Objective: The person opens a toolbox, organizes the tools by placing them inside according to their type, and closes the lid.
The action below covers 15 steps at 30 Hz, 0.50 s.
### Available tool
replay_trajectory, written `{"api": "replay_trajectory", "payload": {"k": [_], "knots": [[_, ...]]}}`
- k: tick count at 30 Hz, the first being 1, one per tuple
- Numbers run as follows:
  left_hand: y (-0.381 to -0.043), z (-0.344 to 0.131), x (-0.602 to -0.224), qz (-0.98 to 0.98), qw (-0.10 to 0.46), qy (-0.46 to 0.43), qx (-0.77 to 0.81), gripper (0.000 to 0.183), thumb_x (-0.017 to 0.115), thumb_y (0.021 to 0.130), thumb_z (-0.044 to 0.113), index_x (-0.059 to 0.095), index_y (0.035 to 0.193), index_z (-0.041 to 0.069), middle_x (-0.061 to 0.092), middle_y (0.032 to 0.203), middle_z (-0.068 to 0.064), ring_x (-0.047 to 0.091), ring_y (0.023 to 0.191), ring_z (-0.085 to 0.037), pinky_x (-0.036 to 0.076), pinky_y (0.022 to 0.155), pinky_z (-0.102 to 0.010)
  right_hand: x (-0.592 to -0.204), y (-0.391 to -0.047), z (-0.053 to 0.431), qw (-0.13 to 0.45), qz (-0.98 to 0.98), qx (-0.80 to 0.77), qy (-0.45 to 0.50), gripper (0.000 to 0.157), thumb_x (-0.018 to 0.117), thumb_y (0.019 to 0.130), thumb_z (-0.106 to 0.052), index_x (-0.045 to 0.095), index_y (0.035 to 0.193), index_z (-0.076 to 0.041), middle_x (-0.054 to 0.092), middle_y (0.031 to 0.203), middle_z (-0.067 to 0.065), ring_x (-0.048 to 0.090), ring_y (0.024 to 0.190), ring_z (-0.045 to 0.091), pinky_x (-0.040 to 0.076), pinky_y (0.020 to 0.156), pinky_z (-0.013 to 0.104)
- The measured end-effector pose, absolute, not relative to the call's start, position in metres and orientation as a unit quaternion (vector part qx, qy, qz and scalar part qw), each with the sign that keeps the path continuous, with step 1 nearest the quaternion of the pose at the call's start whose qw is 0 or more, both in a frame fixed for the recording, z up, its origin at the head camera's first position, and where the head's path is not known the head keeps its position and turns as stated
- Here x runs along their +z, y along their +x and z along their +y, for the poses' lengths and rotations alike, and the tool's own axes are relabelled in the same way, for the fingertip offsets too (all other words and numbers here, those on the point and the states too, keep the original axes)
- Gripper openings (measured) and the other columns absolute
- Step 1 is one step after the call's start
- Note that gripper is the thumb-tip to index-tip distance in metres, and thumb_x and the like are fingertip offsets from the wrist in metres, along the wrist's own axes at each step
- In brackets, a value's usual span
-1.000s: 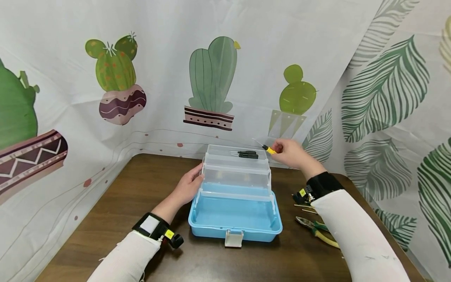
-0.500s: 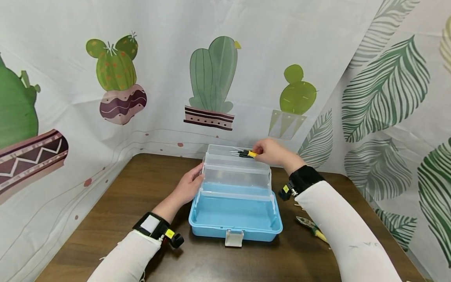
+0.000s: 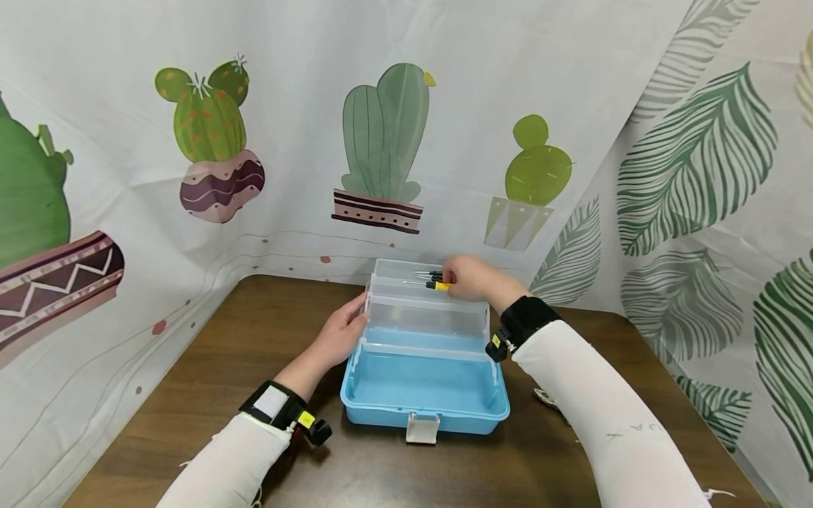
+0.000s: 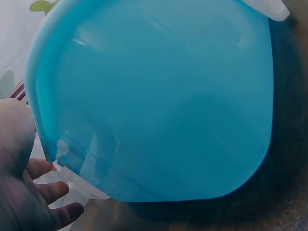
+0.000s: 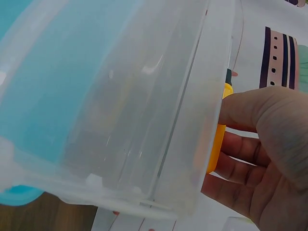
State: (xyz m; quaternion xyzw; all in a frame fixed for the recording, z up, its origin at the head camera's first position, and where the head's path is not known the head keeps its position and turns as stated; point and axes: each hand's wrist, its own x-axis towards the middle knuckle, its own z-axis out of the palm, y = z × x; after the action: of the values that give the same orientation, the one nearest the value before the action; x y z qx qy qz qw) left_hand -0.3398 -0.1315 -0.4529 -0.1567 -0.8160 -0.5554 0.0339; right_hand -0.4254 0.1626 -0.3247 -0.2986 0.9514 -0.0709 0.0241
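Observation:
A light blue toolbox stands on the table with its translucent trays raised in steps. My left hand holds the trays at their left edge, thumb in front and fingers reaching behind. In the left wrist view its fingers show beside the blue side wall. Over the top tray, my right hand pinches a screwdriver by its yellow and black handle, shaft pointing left. Dark-handled screwdrivers lie just behind it in that tray. In the right wrist view the yellow handle sits between thumb and fingers.
Pliers lie right of the toolbox, mostly hidden by my right sleeve. A pale latch hangs open at the toolbox's front. Behind the wooden table hangs a cloth printed with cacti and leaves.
My right hand has carried the yellow-handled screwdriver left from beyond the toolbox's right side, then down into the top tray. The right forearm now covers most of the pliers. My left hand has stayed put.

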Motion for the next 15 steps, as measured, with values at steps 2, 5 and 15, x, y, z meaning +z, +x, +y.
{"api": "replay_trajectory", "payload": {"k": [2, 5, 15], "knots": [[-0.3398, -0.1316, -0.4526, -0.815, 0.033, -0.158, -0.556, 0.053, 0.042, 0.111, 0.027, 0.031, 0.163, 0.02, 0.032, 0.169, -0.008, 0.036, 0.153, -0.035, 0.037, 0.118, -0.06, -0.3249, -0.4254, 0.1608, 0.021, 0.953, -0.062, -0.296, 0.008, 0.067, 0.088, -0.005, 0.07, 0.092, -0.011, 0.067, 0.093, 0.005, 0.057, 0.08, 0.021, 0.051, 0.077, 0.034], [-0.3393, -0.1315, -0.4523, -0.817, 0.034, -0.158, -0.554, 0.053, 0.042, 0.111, 0.027, 0.031, 0.163, 0.02, 0.032, 0.169, -0.008, 0.035, 0.154, -0.035, 0.037, 0.119, -0.06, -0.3242, -0.4241, 0.1582, 0.016, 0.954, -0.051, -0.295, 0.007, 0.066, 0.086, -0.005, 0.069, 0.089, -0.01, 0.067, 0.091, 0.005, 0.057, 0.08, 0.021, 0.05, 0.076, 0.034], [-0.337, -0.131, -0.4503, -0.818, 0.038, -0.157, -0.552, 0.053, 0.043, 0.111, 0.024, 0.033, 0.163, 0.019, 0.034, 0.168, -0.01, 0.038, 0.152, -0.036, 0.038, 0.118, -0.06, -0.3227, -0.4197, 0.1537, 0.005, 0.956, -0.045, -0.289, 0.009, 0.068, 0.085, -0.005, 0.063, 0.083, -0.012, 0.062, 0.084, 0.004, 0.054, 0.077, 0.021, 0.045, 0.072, 0.033]]}}
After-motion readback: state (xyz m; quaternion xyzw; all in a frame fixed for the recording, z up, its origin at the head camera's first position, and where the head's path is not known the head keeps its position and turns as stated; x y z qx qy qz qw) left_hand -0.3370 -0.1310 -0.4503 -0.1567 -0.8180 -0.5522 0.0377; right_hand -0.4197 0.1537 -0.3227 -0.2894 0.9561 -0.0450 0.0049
